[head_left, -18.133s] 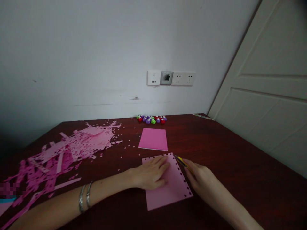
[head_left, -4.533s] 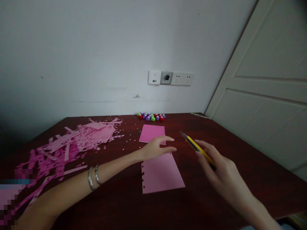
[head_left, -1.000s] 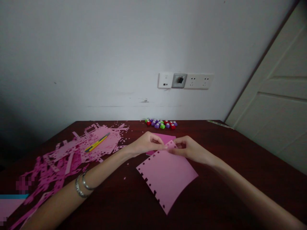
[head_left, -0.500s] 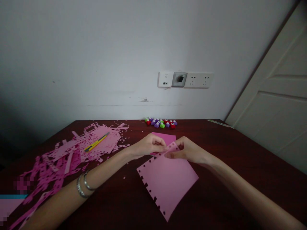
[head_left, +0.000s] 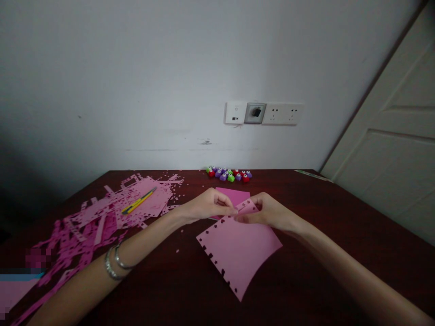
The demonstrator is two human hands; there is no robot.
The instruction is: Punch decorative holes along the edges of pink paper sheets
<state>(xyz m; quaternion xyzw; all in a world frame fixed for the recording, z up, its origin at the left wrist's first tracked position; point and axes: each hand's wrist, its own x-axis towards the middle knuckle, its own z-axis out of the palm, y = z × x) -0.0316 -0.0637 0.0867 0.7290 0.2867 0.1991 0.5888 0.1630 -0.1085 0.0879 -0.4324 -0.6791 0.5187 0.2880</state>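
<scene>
A light pink sheet of paper point(head_left: 243, 253) hangs from my two hands, turned cornerwise, with small punched shapes along its two left edges. My left hand point(head_left: 212, 203) is closed, thumb and fingers pinching the sheet near its top corner. Close beside it, my right hand point(head_left: 268, 213) pinches the same corner, its thumb lying across the paper. A strip at that corner looks bent. Behind the hands a darker pink stack of paper point(head_left: 234, 195) lies on the table, partly covered by them.
Pink paper scraps point(head_left: 98, 222) spread over the left of the dark wooden table point(head_left: 326, 253), with a yellow utility knife point(head_left: 139, 200) on top. Several small red, green and purple craft punches point(head_left: 229, 174) stand by the wall. A thin strip point(head_left: 312, 175) lies at the back right.
The pink sheet's lower corner has risen slightly and its right side curves more. Both hands keep their pinch at the top corner, nearly in place.
</scene>
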